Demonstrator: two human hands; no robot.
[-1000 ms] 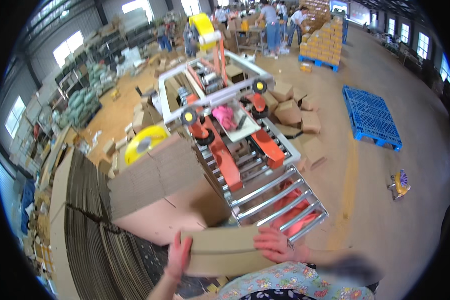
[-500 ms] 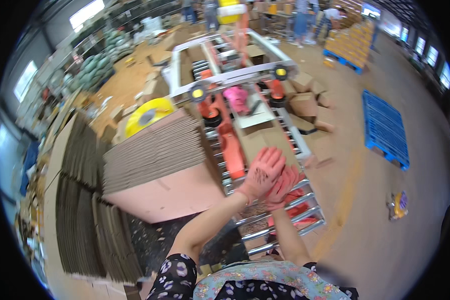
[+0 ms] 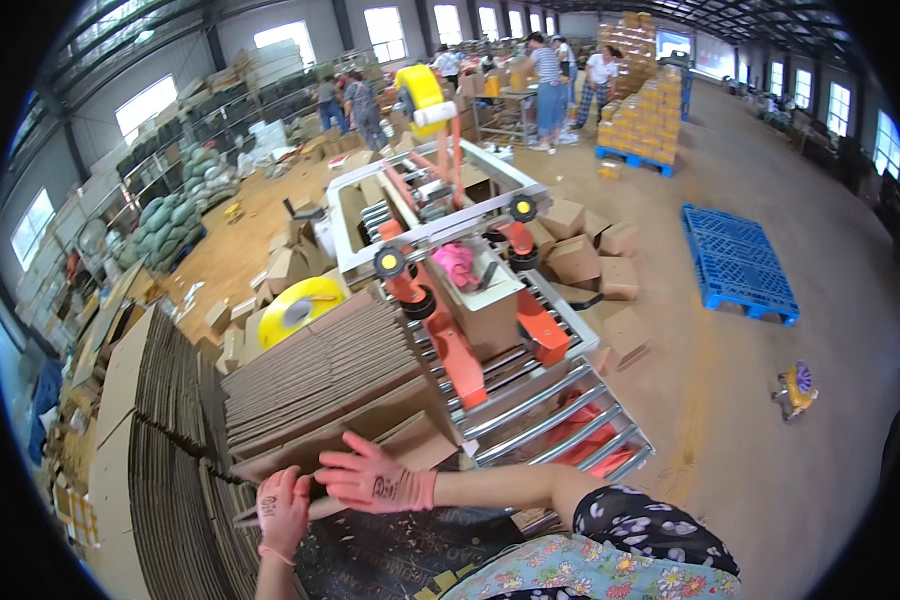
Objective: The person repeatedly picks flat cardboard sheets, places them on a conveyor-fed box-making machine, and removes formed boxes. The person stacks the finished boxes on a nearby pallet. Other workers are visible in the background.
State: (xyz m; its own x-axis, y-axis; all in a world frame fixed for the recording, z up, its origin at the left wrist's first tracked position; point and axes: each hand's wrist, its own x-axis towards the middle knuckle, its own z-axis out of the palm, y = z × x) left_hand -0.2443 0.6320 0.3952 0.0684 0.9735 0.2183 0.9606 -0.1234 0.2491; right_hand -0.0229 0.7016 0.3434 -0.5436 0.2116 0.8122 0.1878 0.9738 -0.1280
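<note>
Both my hands wear pink gloves. My left hand [image 3: 282, 512] grips the near edge of a flattened cardboard box [image 3: 410, 448] that lies low in front of me. My right hand [image 3: 375, 478] rests on top of the same flat box, fingers spread over its edge. Just beyond it a stack of flat cardboard boxes [image 3: 320, 370] lies on a pink table. An open box with pink items inside [image 3: 475, 290] sits on the roller conveyor [image 3: 560, 420] inside the orange-and-white taping machine [image 3: 440, 215].
Tall piles of flat cardboard [image 3: 160, 440] stand at my left. A yellow tape roll [image 3: 298, 305] lies behind the stack. Sealed boxes [image 3: 590, 260] lie right of the machine, a blue pallet [image 3: 735, 260] farther right. Several people [image 3: 550, 75] work at the back.
My hands have come back from the conveyor rollers toward me and to the left, and now hold a flat cardboard box. My view has tilted up toward the hall.
</note>
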